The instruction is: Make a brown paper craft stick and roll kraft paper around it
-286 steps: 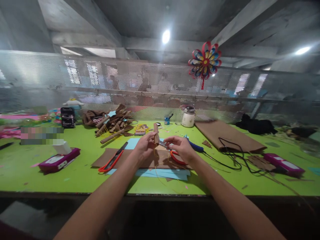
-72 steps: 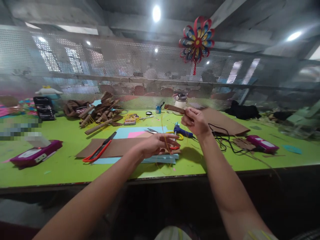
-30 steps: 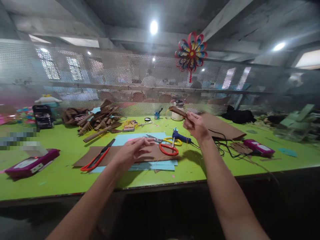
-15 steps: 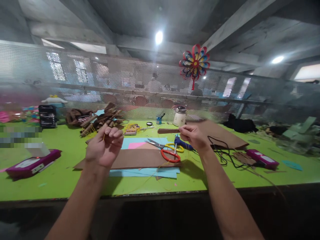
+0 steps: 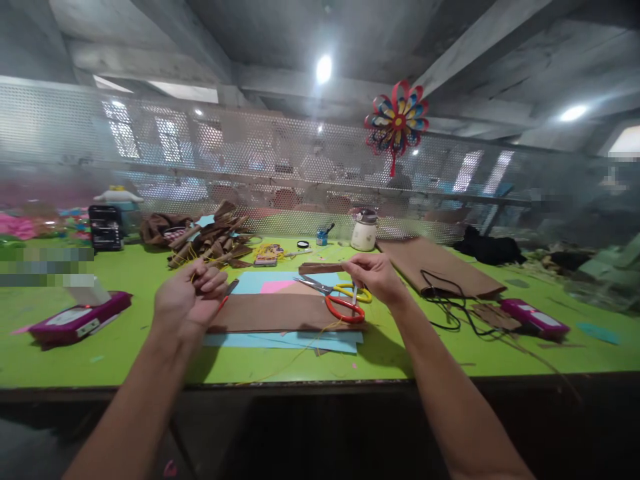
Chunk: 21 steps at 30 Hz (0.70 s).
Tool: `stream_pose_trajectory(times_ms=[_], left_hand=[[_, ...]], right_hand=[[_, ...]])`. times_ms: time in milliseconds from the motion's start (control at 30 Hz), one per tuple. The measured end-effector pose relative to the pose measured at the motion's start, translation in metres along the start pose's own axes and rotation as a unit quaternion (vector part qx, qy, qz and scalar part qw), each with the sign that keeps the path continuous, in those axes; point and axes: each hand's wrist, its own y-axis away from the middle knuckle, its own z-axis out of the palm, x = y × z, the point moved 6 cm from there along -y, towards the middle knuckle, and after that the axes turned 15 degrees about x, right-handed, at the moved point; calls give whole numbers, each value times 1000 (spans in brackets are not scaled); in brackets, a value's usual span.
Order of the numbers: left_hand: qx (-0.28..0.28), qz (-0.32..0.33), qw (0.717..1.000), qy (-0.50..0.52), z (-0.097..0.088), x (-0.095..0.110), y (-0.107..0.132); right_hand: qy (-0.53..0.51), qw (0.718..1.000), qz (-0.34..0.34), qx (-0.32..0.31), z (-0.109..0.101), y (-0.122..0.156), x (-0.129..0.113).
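My left hand (image 5: 189,299) is raised over the green table (image 5: 125,347), its fingers curled shut on a thin yellow string that trails down toward the table's front edge. My right hand (image 5: 373,275) pinches one end of a rolled brown paper stick (image 5: 320,268), held level above the sheets. Below both hands lie a brown paper sheet (image 5: 280,312) on light blue paper (image 5: 295,341), with red and yellow scissors (image 5: 340,300) on top.
A pile of brown paper sticks (image 5: 213,243) sits at the back left, a purple box (image 5: 75,320) at left and another (image 5: 535,319) at right. Black cable (image 5: 450,300) crosses a large brown sheet (image 5: 440,267). A white jar (image 5: 364,233) stands by the perforated screen.
My left hand has lifted off the paper, closed on the yellow string and drawn it to the left. My right hand has lowered the brown stick to level, over the scissors.
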Motion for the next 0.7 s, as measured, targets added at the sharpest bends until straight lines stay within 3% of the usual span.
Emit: stream_pose_trajectory(times_ms=[300,600,700], left_hand=[[25,-31,999,6,-9,-2,-11],[10,-26,1000,-5,2,8,-13],[22,-5,1000,-20,-12,21,-16]], right_hand=[[35,999,-11,-31,4,1,5],[40,999,-7,-33,1,-1,4],[41,999,-15,-9,-12,-4,1]])
